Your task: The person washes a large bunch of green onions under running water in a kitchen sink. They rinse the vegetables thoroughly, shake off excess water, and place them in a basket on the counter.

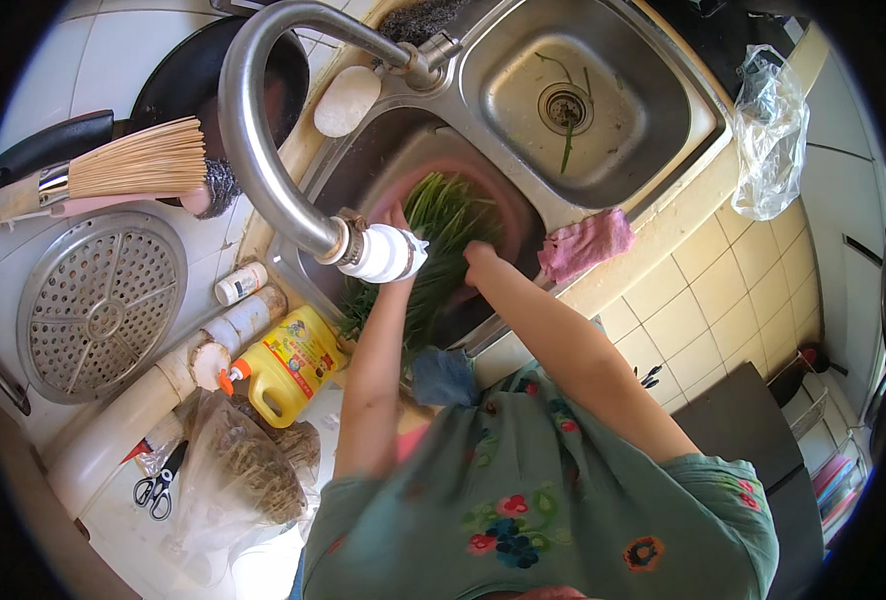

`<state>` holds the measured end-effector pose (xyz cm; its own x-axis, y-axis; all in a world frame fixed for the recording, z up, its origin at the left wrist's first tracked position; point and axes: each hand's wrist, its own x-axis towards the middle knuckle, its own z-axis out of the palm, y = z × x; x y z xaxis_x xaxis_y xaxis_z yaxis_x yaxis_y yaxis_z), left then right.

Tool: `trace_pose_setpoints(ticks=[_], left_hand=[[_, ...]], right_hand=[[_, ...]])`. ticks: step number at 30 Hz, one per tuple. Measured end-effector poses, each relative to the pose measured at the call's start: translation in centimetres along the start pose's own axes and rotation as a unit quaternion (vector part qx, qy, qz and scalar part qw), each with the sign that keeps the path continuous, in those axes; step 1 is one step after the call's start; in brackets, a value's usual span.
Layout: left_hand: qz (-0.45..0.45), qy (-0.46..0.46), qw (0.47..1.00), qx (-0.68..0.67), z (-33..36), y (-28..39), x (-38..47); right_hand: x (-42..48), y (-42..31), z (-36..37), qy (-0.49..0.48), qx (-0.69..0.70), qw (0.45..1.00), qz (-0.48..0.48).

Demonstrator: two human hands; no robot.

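A bunch of long, thin leafy greens point(443, 232) lies in a pink plastic basin point(516, 225) in the left bowl of a stainless steel sink. Some leaves hang past the basin toward the sink's front. At the left side of the bunch is my left hand point(396, 216), partly covered by the tap's white nozzle point(384, 253); its grip is hidden. My right hand point(480, 257) has its fingers curled into the greens from the right. Above them arches the metal tap point(252, 142).
Stem scraps lie around the drain point(565, 109) of the right bowl. A pink cloth point(587, 244) and a blue cloth point(444, 376) rest on the front edge. At left are a yellow detergent bottle point(293, 367), a perforated steamer plate point(104, 307), a bamboo brush point(135, 161) and scissors point(156, 487).
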<state>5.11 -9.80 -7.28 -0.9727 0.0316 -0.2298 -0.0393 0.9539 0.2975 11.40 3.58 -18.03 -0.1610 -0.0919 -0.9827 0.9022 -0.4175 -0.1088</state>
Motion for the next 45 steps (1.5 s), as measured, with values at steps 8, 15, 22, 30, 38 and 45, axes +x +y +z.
trace_pose_setpoints(ticks=[8, 15, 22, 30, 38, 45], left_hand=[[0.042, -0.149, 0.958, -0.243, -3.5, 3.9, -3.6], [0.005, -0.231, 0.912, -0.340, -5.1, 4.6, -3.1], [-0.015, -0.175, 0.959, -0.224, -1.3, 2.7, -4.1], [0.041, -0.138, 0.965, -0.220, -3.5, 3.4, -4.9], [0.052, -0.123, 0.974, -0.181, -4.4, 4.8, -5.9], [-0.005, -0.156, 0.948, -0.277, -5.4, 5.5, -6.4]], right_hand=[[-5.6, -3.0, 3.0, -0.072, 0.262, 0.962, -0.017], [-13.8, -5.7, 0.8, -0.209, 0.133, 0.946, -0.208], [-13.2, -7.1, -1.6, -0.073, 0.011, 0.937, -0.342], [-16.6, -8.3, -2.1, -0.009, -0.027, 0.872, -0.489], [-17.8, -10.7, -3.1, 0.006, -0.183, 0.857, -0.482], [-18.6, -10.6, -3.4, 0.090, -0.306, 0.733, -0.601]])
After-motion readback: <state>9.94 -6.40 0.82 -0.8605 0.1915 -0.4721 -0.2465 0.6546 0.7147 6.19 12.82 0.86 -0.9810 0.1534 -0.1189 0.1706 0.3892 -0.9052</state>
